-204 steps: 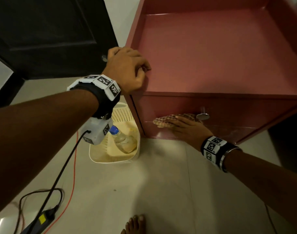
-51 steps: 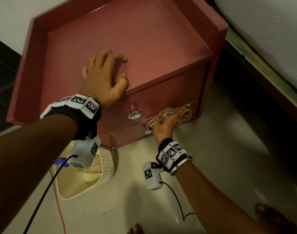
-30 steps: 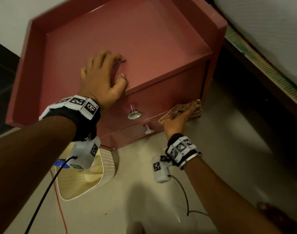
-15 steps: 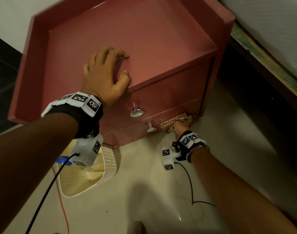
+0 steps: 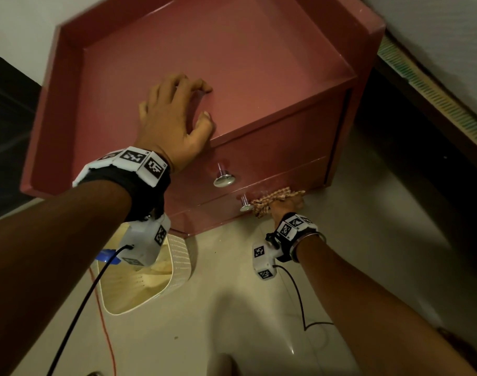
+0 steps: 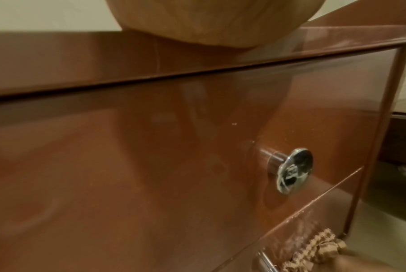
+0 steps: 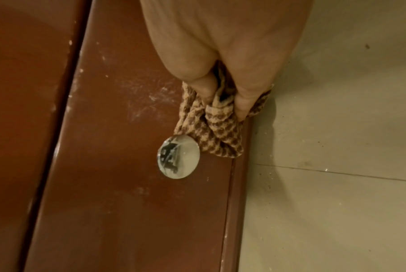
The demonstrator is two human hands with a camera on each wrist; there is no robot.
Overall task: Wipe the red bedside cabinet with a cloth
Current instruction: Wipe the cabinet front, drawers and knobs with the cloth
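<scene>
Since a moment ago, the right hand [image 5: 286, 206] is sliding its bunched cloth [image 7: 214, 127] leftward along the cabinet's [image 5: 231, 63] bottom drawer, now touching the lower knob [image 7: 179, 156] (pale smears remaining above). Left hand [image 5: 172, 120] is resting loosely spread on top, probably steadying.

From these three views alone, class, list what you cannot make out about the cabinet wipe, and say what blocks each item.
- Right hand fingertips: head view, hidden behind the bunched checked cloth.
- Left hand fingers: left wrist view, cut off by the top edge; only the palm's heel shows.
- Lower knob stem: right wrist view, covered by its own cap.
- Basket contents: head view, blocked by the left wrist camera.
- Drawer interiors: both drawers are closed.
</scene>
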